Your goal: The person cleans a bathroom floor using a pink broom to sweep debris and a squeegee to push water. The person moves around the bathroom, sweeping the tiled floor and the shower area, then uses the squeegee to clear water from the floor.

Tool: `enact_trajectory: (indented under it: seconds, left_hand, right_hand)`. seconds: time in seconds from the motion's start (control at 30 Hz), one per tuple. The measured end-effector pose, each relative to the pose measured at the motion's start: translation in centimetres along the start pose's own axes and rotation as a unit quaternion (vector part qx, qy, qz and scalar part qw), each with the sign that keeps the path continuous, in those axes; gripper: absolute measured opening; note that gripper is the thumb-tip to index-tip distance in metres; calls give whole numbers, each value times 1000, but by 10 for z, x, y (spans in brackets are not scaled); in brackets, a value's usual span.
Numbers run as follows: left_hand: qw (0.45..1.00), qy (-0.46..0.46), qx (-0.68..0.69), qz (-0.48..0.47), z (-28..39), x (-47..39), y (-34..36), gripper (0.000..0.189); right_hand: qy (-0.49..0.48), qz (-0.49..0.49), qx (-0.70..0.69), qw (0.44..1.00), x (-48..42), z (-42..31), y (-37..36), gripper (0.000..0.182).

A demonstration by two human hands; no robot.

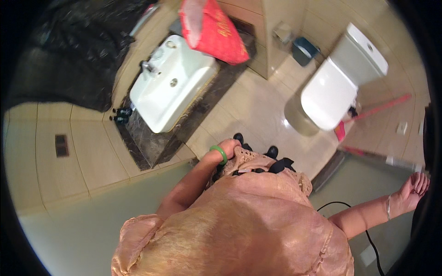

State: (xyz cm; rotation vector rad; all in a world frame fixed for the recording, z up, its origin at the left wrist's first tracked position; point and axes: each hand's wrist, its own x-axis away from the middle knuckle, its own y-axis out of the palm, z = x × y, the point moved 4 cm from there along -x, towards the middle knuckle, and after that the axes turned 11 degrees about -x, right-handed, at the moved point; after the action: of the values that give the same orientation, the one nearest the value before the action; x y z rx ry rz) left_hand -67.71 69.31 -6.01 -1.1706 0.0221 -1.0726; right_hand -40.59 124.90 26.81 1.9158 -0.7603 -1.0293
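Note:
My left hand, below a green bangle on the wrist, is closed on the lace hem of my pinkish-tan top at the waist. My right hand is stretched out to the far right with its fingers curled, a thin silver bracelet on that wrist. It is beside a dark shape at the picture's rim, and whether it holds anything cannot be told. My black shoes stand on the tiled floor.
A white washbasin sits in a dark stone counter, with a red bag at its far end. Further right are a toilet with closed lid, a bin and a red-handled tool. A black cable lies lower right.

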Motion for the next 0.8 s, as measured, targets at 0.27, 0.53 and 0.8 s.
enact_trajectory:
  seconds: [0.27, 0.53, 0.8]
  left_hand:
    - [981, -80, 129, 122, -90, 56, -24, 14]
    - [946, -133, 201, 219, -166, 105, -54, 14]
    - [951, -124, 195, 207, -222, 118, -68, 18]
  right_hand:
    - [108, -131, -24, 985, -46, 185, 107, 20]
    - [108, -220, -12, 970, 0, 415, 255, 15]
    - [152, -241, -151, 947, 34, 494, 370, 21]
